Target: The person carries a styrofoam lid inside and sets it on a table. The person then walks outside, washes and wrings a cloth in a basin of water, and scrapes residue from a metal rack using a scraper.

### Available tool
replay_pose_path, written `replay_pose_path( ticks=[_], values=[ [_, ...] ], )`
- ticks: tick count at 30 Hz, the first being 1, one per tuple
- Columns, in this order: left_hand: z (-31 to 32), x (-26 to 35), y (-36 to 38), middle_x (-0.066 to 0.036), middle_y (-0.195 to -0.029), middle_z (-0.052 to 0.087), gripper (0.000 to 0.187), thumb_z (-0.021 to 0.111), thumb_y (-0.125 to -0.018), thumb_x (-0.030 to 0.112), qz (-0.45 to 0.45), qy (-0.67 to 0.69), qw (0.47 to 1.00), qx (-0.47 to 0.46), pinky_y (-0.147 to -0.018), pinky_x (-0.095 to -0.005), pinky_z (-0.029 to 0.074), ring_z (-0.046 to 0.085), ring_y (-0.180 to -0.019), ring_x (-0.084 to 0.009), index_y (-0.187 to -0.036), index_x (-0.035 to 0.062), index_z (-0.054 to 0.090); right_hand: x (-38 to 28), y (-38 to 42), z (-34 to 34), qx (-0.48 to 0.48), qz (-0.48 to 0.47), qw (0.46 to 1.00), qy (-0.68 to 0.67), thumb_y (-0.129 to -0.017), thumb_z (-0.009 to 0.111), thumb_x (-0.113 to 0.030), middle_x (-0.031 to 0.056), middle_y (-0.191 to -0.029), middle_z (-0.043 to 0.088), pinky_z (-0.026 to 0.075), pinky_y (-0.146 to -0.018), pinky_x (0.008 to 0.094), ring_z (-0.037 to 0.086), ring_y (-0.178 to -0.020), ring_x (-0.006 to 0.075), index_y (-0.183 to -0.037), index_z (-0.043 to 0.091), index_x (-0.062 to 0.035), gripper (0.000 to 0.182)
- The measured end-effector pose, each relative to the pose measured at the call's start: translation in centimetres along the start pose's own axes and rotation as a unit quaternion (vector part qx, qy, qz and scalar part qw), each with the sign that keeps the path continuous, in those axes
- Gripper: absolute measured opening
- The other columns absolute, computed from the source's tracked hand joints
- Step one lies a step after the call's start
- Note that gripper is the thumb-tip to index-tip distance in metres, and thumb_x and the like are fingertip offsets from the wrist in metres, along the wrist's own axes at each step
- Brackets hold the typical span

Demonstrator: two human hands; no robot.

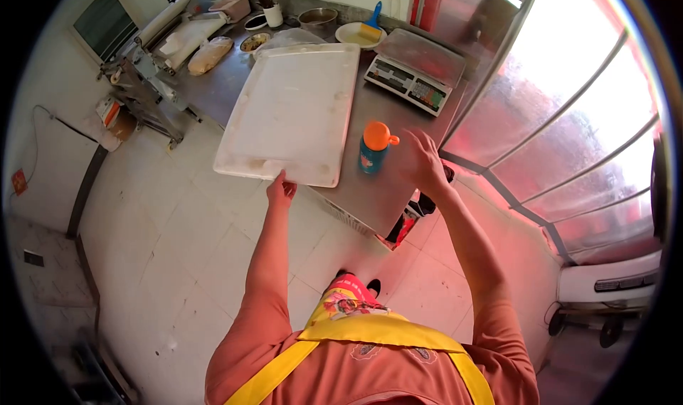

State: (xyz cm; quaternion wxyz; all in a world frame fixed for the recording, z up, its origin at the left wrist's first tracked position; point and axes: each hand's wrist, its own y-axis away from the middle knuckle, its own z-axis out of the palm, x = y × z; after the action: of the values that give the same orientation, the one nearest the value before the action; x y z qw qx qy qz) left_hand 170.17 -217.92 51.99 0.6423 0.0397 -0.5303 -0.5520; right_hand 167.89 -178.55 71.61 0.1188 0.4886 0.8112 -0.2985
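Note:
A large white rectangular plastic tray (288, 110) lies on the steel table and juts past its near left edge. My left hand (282, 187) grips the tray's near rim, thumb on top and the other fingers curled below. To the right of the tray stands an upright teal bottle (371, 160) with an orange lid. My right hand (425, 164) is just right of the bottle, apart from it, with slightly blurred, loosely bent fingers and nothing visible in them.
A digital scale (407, 83) sits behind the bottle. Further back are a plate (348, 35) with a blue-handled brush (373, 21), a metal bowl (318, 17) and a cup of utensils (272, 14). At the left stands a roller machine (178, 39); a filmed glass partition (555, 113) borders the right.

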Motion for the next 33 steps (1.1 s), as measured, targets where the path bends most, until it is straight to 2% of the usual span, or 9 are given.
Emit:
replay_pose_path(
  ticks=[3,5,8,14,20,25,28,31,33],
  values=[
    [-0.7,-1.4,3.6,-0.006,-0.078,0.057,0.016,0.069,-0.084,0.016,0.012,0.032,0.999,-0.023,-0.058,-0.0332,0.053,0.056,-0.065,-0.0190,-0.089,0.0072,0.057,-1.1,-4.9,2.1,-0.037,-0.030,0.996,0.070,-0.059,0.082,-0.024,0.0142,-0.141,0.035,0.036,-0.103,0.0427,0.036,-0.129,0.0335,-0.137,0.040,-0.0179,0.089],
    [-1.9,-2.0,4.9,-0.005,-0.079,0.057,0.017,0.069,-0.084,0.016,0.023,-0.007,1.000,-0.018,-0.059,-0.0324,0.055,0.057,-0.065,-0.0181,-0.090,0.0061,0.056,-0.2,-7.4,4.2,-0.074,-0.058,0.987,0.127,-0.059,0.081,-0.024,0.0128,-0.141,0.034,0.039,-0.100,0.0418,0.038,-0.128,0.0333,-0.137,0.039,-0.0186,0.089],
    [-1.9,-2.7,5.9,-0.005,-0.080,0.058,0.020,0.069,-0.085,0.018,0.045,-0.008,0.999,-0.002,-0.059,-0.0313,0.055,0.059,-0.068,-0.0172,-0.090,0.0044,0.055,1.7,-8.9,7.0,-0.199,-0.005,0.979,0.051,-0.055,0.084,-0.025,0.0134,-0.131,0.042,0.045,-0.092,0.0424,0.044,-0.122,0.0326,-0.133,0.043,-0.0219,0.088],
    [2.6,-4.6,5.3,-0.008,-0.085,0.061,0.022,0.067,-0.086,0.014,0.025,0.022,0.999,-0.024,-0.067,-0.0347,0.060,0.064,-0.074,-0.0218,-0.099,0.0010,0.055,3.6,-10.7,6.2,-0.145,-0.014,0.986,0.079,-0.054,0.082,-0.018,0.0105,-0.109,0.049,0.049,-0.087,0.0410,0.050,-0.107,0.0322,-0.116,0.049,-0.0143,0.069],
    [6.5,-6.1,6.0,-0.014,-0.098,0.063,0.025,0.061,-0.088,0.008,-0.079,0.063,0.993,-0.065,-0.076,-0.0395,0.060,0.066,-0.086,-0.0281,-0.109,-0.0014,0.051,10.7,-14.3,5.0,-0.122,-0.005,0.985,0.119,-0.056,0.074,-0.012,0.0116,-0.110,0.049,0.046,-0.088,0.0418,0.048,-0.110,0.0336,-0.113,0.052,-0.0117,0.060],
    [5.3,-6.6,8.8,-0.016,-0.103,0.063,0.027,0.059,-0.090,0.009,-0.049,0.071,0.995,-0.052,-0.081,-0.0401,0.059,0.066,-0.090,-0.0295,-0.113,-0.0016,0.049,13.0,-14.4,2.4,-0.125,0.054,0.988,0.072,-0.056,0.078,-0.010,0.0093,-0.114,0.048,0.043,-0.094,0.0396,0.046,-0.112,0.0318,-0.121,0.050,-0.0149,0.071],
    [5.1,-6.5,9.7,-0.016,-0.103,0.063,0.026,0.058,-0.091,0.011,-0.043,0.072,0.995,-0.053,-0.080,-0.0397,0.059,0.066,-0.090,-0.0297,-0.112,-0.0018,0.050,13.3,-14.0,2.3,-0.105,0.041,0.991,0.077,-0.056,0.080,-0.013,0.0083,-0.119,0.046,0.046,-0.091,0.0405,0.046,-0.114,0.0311,-0.127,0.047,-0.0195,0.078],
    [4.9,-6.3,6.0,-0.020,-0.099,0.063,0.030,0.059,-0.091,0.017,-0.027,0.040,0.997,-0.061,-0.081,-0.0415,0.059,0.065,-0.091,-0.0318,-0.108,-0.0075,0.052,13.3,-14.2,2.7,-0.108,0.046,0.990,0.076,-0.057,0.080,-0.014,0.0086,-0.127,0.043,0.044,-0.094,0.0404,0.044,-0.118,0.0315,-0.132,0.044,-0.0217,0.083],
    [4.9,-5.1,5.4,-0.020,-0.097,0.063,0.033,0.061,-0.090,0.021,-0.076,-0.005,0.996,-0.042,-0.077,-0.0410,0.060,0.066,-0.086,-0.0325,-0.104,-0.0069,0.052,13.3,-14.1,2.4,-0.103,0.041,0.991,0.070,-0.058,0.080,-0.015,0.0086,-0.135,0.039,0.042,-0.097,0.0401,0.042,-0.122,0.0318,-0.135,0.042,-0.0227,0.086]
  ],
)
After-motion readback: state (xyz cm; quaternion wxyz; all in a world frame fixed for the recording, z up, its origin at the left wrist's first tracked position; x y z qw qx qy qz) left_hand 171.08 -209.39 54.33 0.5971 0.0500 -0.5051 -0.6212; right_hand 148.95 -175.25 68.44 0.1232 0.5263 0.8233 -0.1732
